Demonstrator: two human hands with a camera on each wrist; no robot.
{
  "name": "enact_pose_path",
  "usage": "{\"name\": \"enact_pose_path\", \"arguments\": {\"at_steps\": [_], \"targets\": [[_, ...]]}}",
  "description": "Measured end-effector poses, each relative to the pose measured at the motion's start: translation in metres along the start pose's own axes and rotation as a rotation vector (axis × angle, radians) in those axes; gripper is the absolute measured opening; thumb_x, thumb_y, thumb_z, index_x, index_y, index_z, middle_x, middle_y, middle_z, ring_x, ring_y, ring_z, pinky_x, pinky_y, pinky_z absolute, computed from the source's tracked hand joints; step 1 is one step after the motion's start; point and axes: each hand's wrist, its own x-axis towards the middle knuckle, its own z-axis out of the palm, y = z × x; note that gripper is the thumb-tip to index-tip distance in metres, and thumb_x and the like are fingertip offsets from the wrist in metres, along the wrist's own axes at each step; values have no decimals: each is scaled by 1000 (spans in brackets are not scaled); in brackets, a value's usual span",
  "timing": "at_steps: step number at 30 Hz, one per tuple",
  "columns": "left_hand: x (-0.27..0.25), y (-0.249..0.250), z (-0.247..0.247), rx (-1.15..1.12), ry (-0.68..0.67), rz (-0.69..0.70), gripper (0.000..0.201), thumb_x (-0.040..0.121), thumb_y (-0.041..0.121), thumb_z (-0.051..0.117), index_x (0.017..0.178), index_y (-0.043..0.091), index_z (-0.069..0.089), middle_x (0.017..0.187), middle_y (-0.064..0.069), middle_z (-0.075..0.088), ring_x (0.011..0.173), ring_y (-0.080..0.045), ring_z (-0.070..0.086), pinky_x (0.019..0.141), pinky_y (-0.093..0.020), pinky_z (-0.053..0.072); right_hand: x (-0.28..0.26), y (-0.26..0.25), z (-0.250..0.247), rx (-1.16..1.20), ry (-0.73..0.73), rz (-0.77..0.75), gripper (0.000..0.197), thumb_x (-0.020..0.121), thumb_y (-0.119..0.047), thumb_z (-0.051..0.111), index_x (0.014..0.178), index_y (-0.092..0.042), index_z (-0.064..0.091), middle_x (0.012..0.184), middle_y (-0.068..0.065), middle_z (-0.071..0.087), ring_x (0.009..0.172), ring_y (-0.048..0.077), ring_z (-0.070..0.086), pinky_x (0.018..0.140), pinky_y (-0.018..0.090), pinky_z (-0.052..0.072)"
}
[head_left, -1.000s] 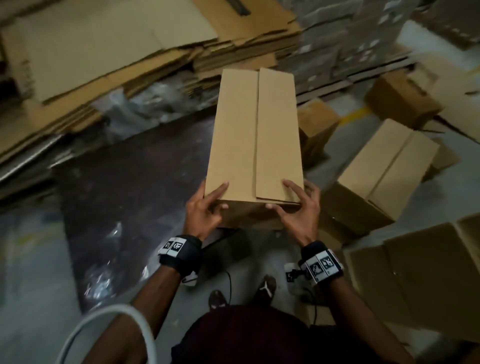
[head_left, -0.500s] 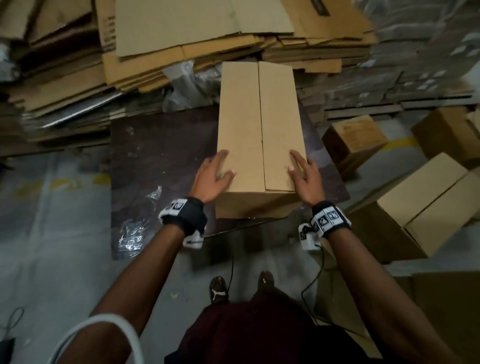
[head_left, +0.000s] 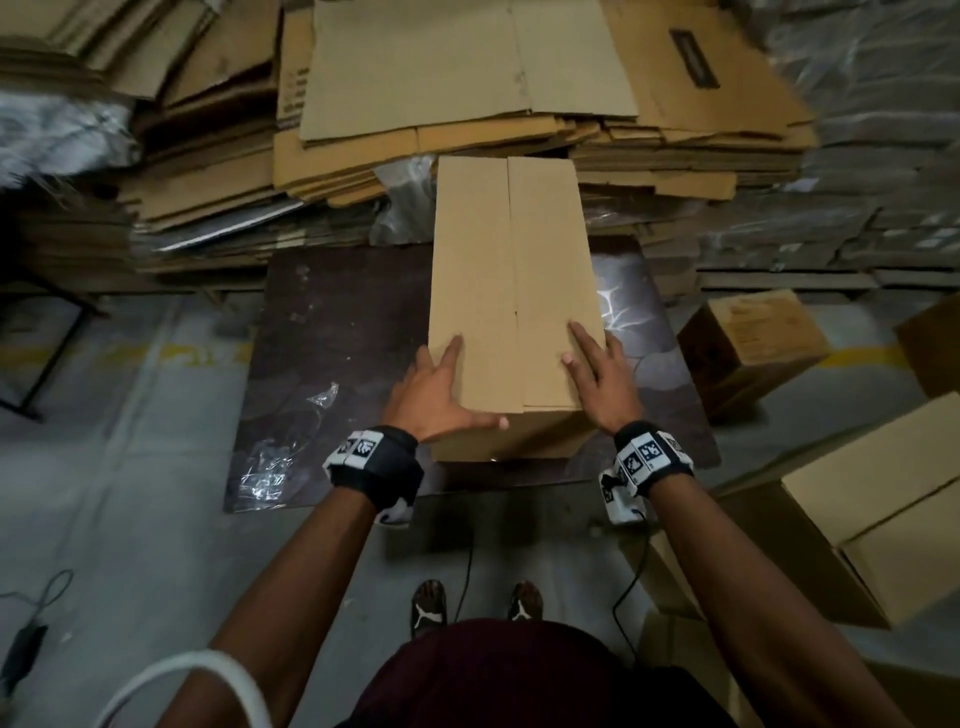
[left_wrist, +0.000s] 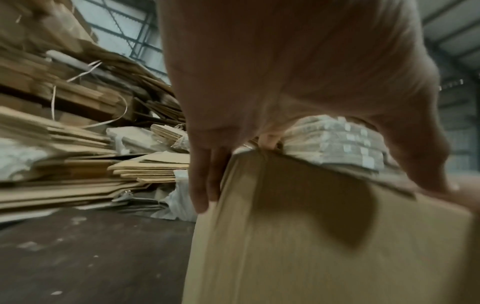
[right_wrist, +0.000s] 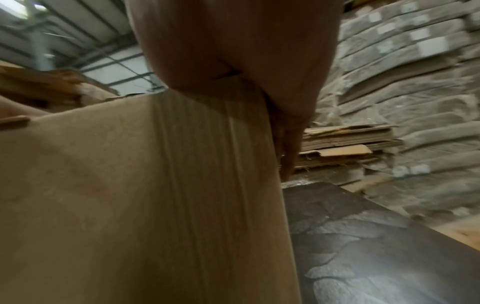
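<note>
A long closed cardboard box (head_left: 511, 291) lies flat on a dark brown board (head_left: 343, 364), its top seam running away from me. My left hand (head_left: 436, 395) lies over the near left corner, index finger on the top, thumb along the near edge, other fingers down the side. My right hand (head_left: 597, 384) rests on the near right corner with straight fingers across the top and right edge. In the left wrist view the left hand (left_wrist: 285, 72) spans the box (left_wrist: 324, 246). In the right wrist view the right hand (right_wrist: 233, 41) presses the box (right_wrist: 142, 205).
Stacks of flattened cardboard (head_left: 467, 78) rise right behind the board. Wrapped grey bundles (head_left: 857, 156) are piled at the back right. Closed boxes (head_left: 748, 343) (head_left: 883, 509) sit on the floor to the right. Crumpled plastic film (head_left: 270, 467) lies on the board's near left corner.
The box swung left from above the floor boxes and came down onto the dark board. Both hands went from holding its near end to lying flat on its near corners.
</note>
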Motion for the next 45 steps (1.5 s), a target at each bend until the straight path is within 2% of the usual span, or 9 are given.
{"name": "enact_pose_path", "arguments": {"at_steps": [5, 10, 14, 17, 24, 28, 34, 40, 45], "targets": [[-10, 8, 15, 151, 120, 13, 139, 63, 85, 72, 163, 23, -1, 167, -18, -16, 154, -42, 6, 117, -62, 32, 2, -7, 6, -433, 42, -115, 49, 107, -52, 36, 154, -38, 34, 169, 7, 8, 152, 46, 11, 114, 70, 24], [-15, 14, 4, 41, 191, 54, 121, 69, 82, 71, 163, 27, 17, 171, -5, 8, 155, -29, 11, 119, -59, 31, -8, -14, 23, -457, 5, -215, 55, 106, -57, 24, 157, -40, 27, 168, -2, 21, 156, 39, 7, 114, 73, 24], [-34, 11, 13, -460, 587, 127, 99, 81, 33, 86, 160, 32, 25, 158, 1, 39, 145, -14, 37, 118, -41, 36, -10, -12, 22, -478, -15, -217, 64, 101, -70, 19, 159, -41, 22, 168, -2, 20, 155, 41, 5, 114, 72, 25], [-38, 3, 15, -680, 935, 52, 107, 78, 4, 82, 160, 32, 21, 153, -6, 42, 141, -15, 43, 115, -49, 42, -14, -15, 19, -525, -42, -224, 72, 95, -80, 16, 158, -46, 21, 168, 1, 17, 154, 45, 4, 115, 73, 23], [-45, -23, 12, -346, 1162, -322, 126, 68, 41, 93, 161, 22, 10, 163, -20, 9, 151, -38, 12, 119, -44, 18, -14, -27, 23, -600, -143, -215, 71, 86, -89, 13, 152, -65, 1, 170, -4, 0, 151, 53, -12, 111, 81, 14], [-31, -42, 25, 131, 921, -207, 57, 102, 52, 44, 154, 30, 42, 166, -15, 24, 156, -38, -2, 122, -65, -3, -16, -34, 28, -614, -165, -200, 67, 86, -90, 9, 148, -70, -5, 170, -6, -7, 149, 55, -19, 110, 83, 11], [-16, -58, 52, -237, 637, -182, 82, 96, 77, 5, 157, 32, 36, 163, -8, 36, 153, -33, 17, 122, -65, 6, -18, -37, 34, -626, -136, -174, 67, 87, -89, 8, 150, -68, 0, 170, -8, -5, 150, 53, -15, 109, 83, 15], [-11, -60, 43, -402, 345, -142, 109, 76, 89, 48, 163, 32, 16, 167, -6, 26, 153, -29, 17, 123, -54, 22, -18, -47, 40, -608, -119, -115, 68, 88, -89, 10, 151, -65, 6, 170, -8, -2, 150, 54, -14, 110, 82, 12], [4, -77, 3, -133, 304, -147, 119, 68, 101, 32, 163, 33, 10, 171, -8, 11, 156, -35, 5, 125, -56, 9, -8, -71, 41, -531, -150, -110, 67, 91, -86, 16, 152, -59, 20, 168, -9, 6, 152, 51, -11, 108, 85, 4]]}}
